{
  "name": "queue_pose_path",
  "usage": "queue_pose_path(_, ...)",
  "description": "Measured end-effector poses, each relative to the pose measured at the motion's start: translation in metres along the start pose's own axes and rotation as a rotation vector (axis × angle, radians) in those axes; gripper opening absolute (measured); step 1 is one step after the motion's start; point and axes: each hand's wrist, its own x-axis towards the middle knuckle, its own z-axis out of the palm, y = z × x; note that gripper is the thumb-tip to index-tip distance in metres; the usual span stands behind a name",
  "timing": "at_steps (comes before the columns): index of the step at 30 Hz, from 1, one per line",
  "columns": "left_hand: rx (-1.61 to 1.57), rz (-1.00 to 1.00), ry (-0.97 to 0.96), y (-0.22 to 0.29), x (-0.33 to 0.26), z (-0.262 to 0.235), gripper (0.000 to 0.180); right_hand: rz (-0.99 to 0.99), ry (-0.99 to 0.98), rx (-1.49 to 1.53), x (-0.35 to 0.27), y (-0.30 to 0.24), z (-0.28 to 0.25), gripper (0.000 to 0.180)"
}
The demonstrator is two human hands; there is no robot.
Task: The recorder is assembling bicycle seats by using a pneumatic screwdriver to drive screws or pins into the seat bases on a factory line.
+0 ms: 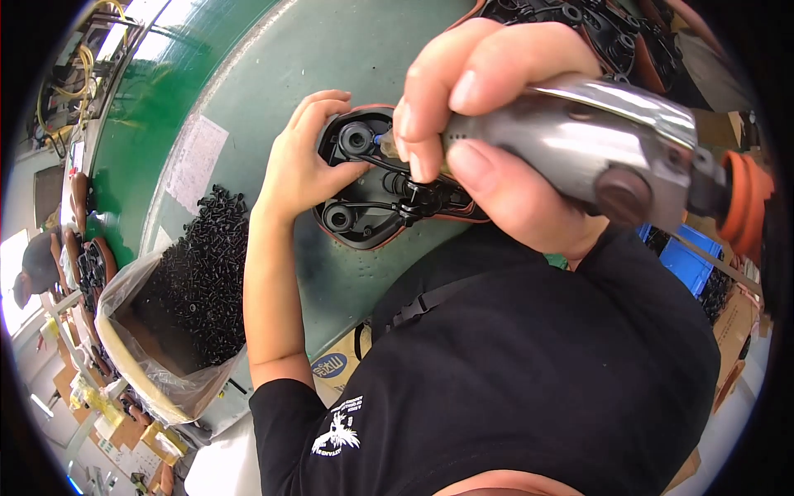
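My right hand (496,124) grips a silver power screwdriver (571,140) with an orange coiled hose (742,202) at its rear end. The tool lies sideways, its tip pointing left to the black plastic housing (364,236); whether the tip touches is hard to tell. Orange edging runs round this housing, and round sockets and black cables show inside it. My left hand (310,157) holds its far left end, fingers round the outer edge and thumb over the inside. The right hand and screwdriver hide much of the housing's right part.
On the left, a plastic-lined box (136,331) holds a heap of small black screws (203,285), some spilling toward the green table (256,107). More black parts (608,33) lie at the far right. A blue crate (691,260) stands at the right, beside cardboard.
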Motion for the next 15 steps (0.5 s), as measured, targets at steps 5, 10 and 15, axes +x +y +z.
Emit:
queue_pose_path(5,-0.337,-0.072,0.105,-0.024,-0.017,0.019,0.042,0.146,0.052,-0.003,0.001,0.014,0.013,0.035)
queue_pose_path(10,-0.396,-0.096,0.197,-0.016,-0.019,0.029,0.033,0.31,0.06,-0.035,0.012,0.016,0.024,0.032)
queue_pose_path(15,-0.294,-0.043,0.248,-0.019,-0.019,0.031,0.033,0.327,-0.025,-0.163,0.004,0.046,0.033,0.037)
